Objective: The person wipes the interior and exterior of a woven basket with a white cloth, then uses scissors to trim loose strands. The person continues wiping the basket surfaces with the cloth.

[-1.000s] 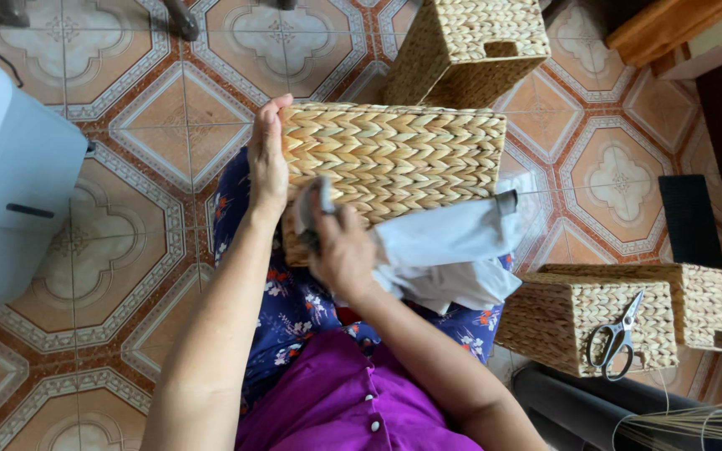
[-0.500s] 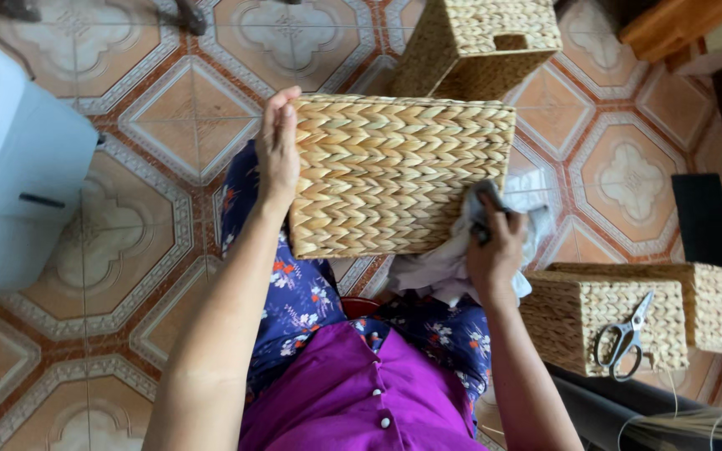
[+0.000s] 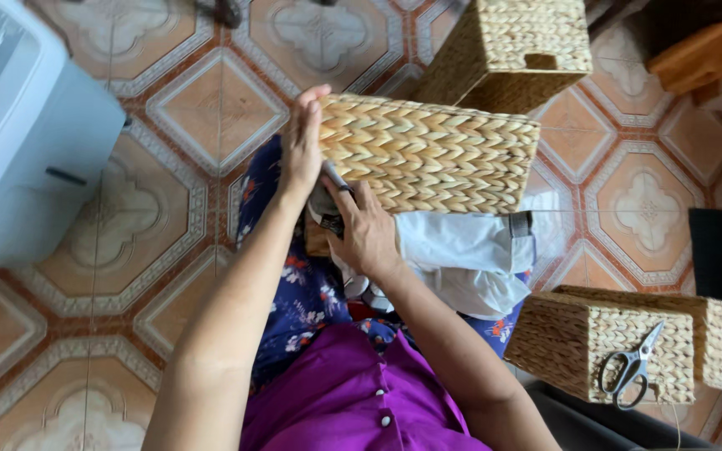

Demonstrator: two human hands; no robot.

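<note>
Resting on the person's lap above the tiled floor (image 3: 211, 108), the woven basket (image 3: 428, 154) is braced at its left end by the left hand (image 3: 301, 146), fingers flat and extended against the weave. The right hand (image 3: 365, 234) is clamped on a small grey tool (image 3: 327, 200) at the basket's lower left corner, beside the white fabric liner (image 3: 461, 259). Scissors (image 3: 631, 367) lie on another woven basket (image 3: 603, 342), well apart.

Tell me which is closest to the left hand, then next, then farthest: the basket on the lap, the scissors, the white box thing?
1. Basket on the lap: touching the left hand.
2. White box: off to the side, on the floor.
3. Scissors: far opposite side, atop another basket.
</note>
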